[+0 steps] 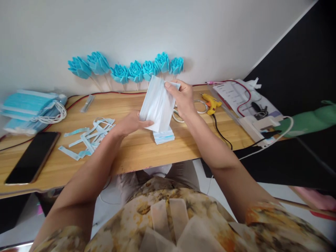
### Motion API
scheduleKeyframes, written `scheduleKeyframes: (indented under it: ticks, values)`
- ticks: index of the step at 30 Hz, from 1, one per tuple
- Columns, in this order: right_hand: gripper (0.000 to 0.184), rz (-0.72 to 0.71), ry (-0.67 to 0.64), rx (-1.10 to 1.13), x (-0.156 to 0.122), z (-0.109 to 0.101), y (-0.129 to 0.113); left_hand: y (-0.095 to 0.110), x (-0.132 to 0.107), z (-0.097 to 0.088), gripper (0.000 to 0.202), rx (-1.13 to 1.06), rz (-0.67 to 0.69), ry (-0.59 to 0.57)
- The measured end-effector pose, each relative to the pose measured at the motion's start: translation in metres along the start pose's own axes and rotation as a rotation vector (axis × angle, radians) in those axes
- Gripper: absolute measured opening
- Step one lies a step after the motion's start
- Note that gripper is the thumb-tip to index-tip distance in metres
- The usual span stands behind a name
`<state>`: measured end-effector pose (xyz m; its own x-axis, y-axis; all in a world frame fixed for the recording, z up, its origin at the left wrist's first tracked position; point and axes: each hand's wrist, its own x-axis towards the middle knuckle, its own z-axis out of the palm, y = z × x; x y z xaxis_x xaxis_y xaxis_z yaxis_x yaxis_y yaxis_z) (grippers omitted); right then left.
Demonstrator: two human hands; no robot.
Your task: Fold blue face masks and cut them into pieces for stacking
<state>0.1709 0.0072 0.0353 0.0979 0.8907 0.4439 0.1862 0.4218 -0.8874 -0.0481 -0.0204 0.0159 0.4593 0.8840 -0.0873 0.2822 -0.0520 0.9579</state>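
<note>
A pale blue-white face mask sheet [159, 103] is stretched between my two hands above the table, tilted, with pleats showing and no ear loops visible. My left hand [132, 123] pinches its lower left edge, thumb on top. At the upper right corner, my right hand [182, 98] grips it between thumb and fingers. Below the sheet lies a small stack of cut mask pieces [164, 137], partly hidden by it. Scissors handles [178, 117] show near my right wrist, their blades out of sight. To the left is a pile of cut strips [91, 138].
Several blue flowers on sticks [135, 71] lean along the wall. A mask pile [28, 106] and a phone [33, 157] lie at left. On the right are a yellow glue gun [212, 104] with a black cord, papers [236, 94] and a white power strip [258, 127].
</note>
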Motion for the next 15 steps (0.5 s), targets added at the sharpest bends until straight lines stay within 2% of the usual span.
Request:
scheduleKeyframes:
  ticks: [3, 5, 7, 10, 12, 15]
  values:
    - [0.045, 0.009, -0.048, 0.001, -0.005, 0.005, 0.0, 0.007, -0.004, -0.009, 0.04, -0.009, 0.065, -0.1]
    - [0.044, 0.025, -0.069, 0.022, -0.01, 0.011, -0.001, 0.01, -0.006, -0.01, 0.047, -0.104, 0.128, -0.098]
    - [0.045, 0.038, -0.079, 0.04, -0.015, 0.017, -0.003, 0.008, -0.005, -0.008, 0.054, -0.193, 0.153, -0.024]
    - [0.052, 0.052, -0.117, 0.102, -0.021, 0.024, -0.006, 0.002, 0.0, 0.0, 0.056, -0.243, 0.112, 0.135]
    - [0.06, 0.089, -0.182, 0.166, -0.022, 0.025, -0.007, -0.003, 0.005, 0.003, 0.055, -0.301, 0.126, 0.262]
    - [0.069, 0.198, -0.334, 0.238, -0.022, 0.025, -0.007, -0.007, 0.011, 0.0, 0.055, -0.423, 0.216, 0.444]
